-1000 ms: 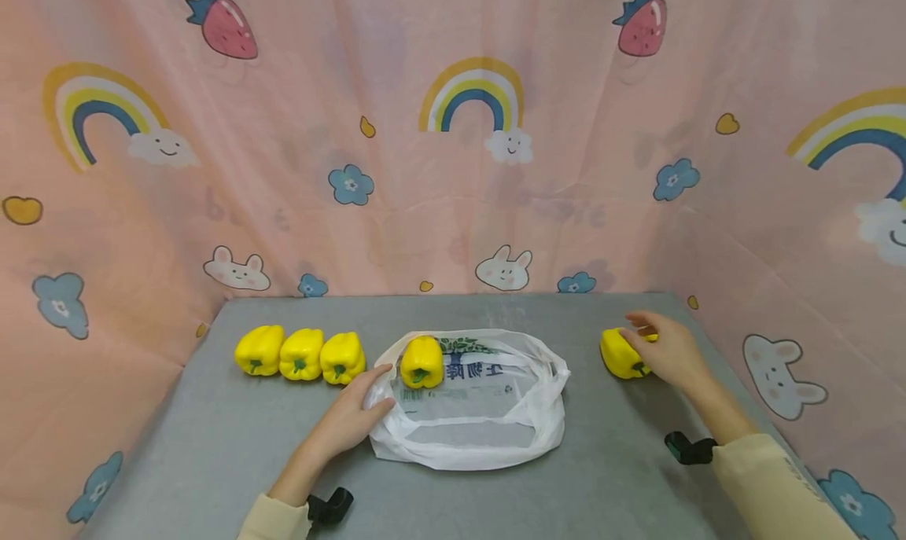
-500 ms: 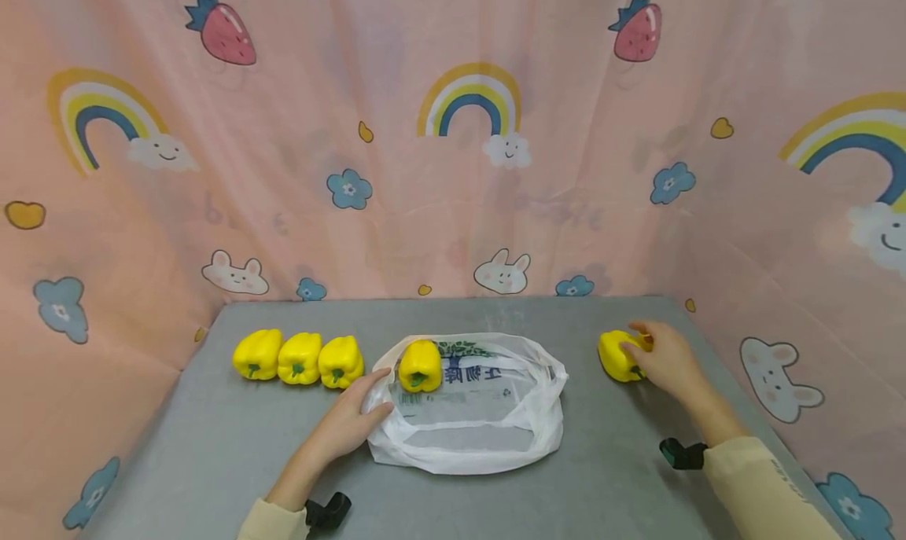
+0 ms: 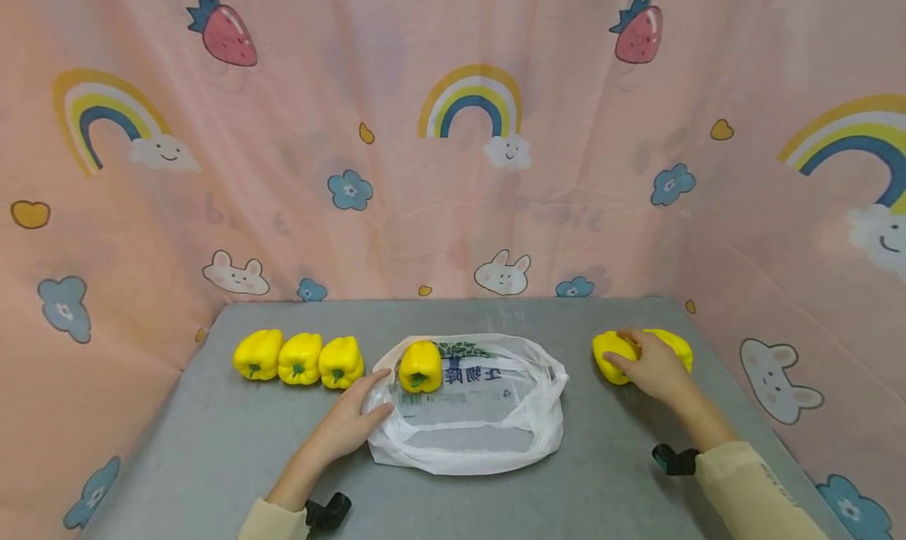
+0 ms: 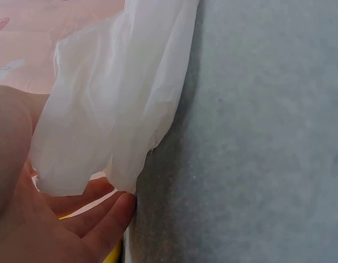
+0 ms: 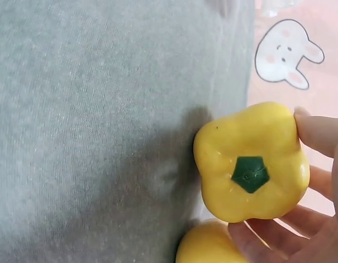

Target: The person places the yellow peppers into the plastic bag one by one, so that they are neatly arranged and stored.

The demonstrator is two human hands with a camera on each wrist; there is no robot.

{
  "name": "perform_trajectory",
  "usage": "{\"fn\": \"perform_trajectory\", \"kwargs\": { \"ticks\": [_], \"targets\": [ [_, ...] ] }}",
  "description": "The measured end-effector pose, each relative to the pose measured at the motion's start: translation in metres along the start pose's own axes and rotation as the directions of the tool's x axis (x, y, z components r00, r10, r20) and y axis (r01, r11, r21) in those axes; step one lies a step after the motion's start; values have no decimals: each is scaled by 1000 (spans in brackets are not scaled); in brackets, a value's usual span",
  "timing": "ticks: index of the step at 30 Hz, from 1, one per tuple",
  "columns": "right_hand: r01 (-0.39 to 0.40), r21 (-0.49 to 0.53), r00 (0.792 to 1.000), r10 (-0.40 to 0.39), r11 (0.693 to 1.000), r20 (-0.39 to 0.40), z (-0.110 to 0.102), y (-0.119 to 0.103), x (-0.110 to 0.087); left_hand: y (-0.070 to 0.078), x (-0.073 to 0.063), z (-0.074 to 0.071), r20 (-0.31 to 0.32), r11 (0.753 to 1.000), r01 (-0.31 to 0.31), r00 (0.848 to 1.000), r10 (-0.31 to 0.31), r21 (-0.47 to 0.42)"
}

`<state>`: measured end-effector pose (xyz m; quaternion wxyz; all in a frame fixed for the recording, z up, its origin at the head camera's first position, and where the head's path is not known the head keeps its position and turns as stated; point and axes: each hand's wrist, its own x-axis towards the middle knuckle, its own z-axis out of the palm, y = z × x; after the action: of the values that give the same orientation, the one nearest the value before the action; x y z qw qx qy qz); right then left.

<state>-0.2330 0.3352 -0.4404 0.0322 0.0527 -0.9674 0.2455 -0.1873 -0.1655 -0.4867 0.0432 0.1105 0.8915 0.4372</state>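
Note:
A yellow bell pepper (image 5: 251, 164) with a green stem is gripped by my right hand (image 3: 654, 367), thumb on one side and fingers on the other. Behind that hand, a second yellow pepper (image 3: 674, 348) shows on the table. My left hand (image 3: 354, 418) rests at the left rim of a white plastic bag (image 3: 467, 457), thumb and fingers spread apart. In the left wrist view a flap of the bag (image 4: 103, 104) covers parts of the thumb and fingers. Another yellow pepper (image 3: 421, 366) lies in the bag's wide mouth, stem toward me.
Three yellow peppers (image 3: 300, 358) stand in a row left of the bag, the nearest one close to my left fingers. The grey table (image 3: 212, 438) is walled by a pink printed curtain (image 3: 453, 210). Black wrist cameras (image 3: 329, 510) sit under both forearms.
My right hand has taken hold of the pepper and shifted it slightly left, uncovering the second pepper behind it. The left hand and bag stay put.

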Motion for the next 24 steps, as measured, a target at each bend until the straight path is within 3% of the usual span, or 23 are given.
{"fn": "perform_trajectory", "kwargs": {
  "ticks": [24],
  "targets": [
    [66, 22, 998, -65, 998, -26, 15, -12, 4, -2, 2, 1, -4, 1000, -6, 1000, 6, -3]
  ]
}}
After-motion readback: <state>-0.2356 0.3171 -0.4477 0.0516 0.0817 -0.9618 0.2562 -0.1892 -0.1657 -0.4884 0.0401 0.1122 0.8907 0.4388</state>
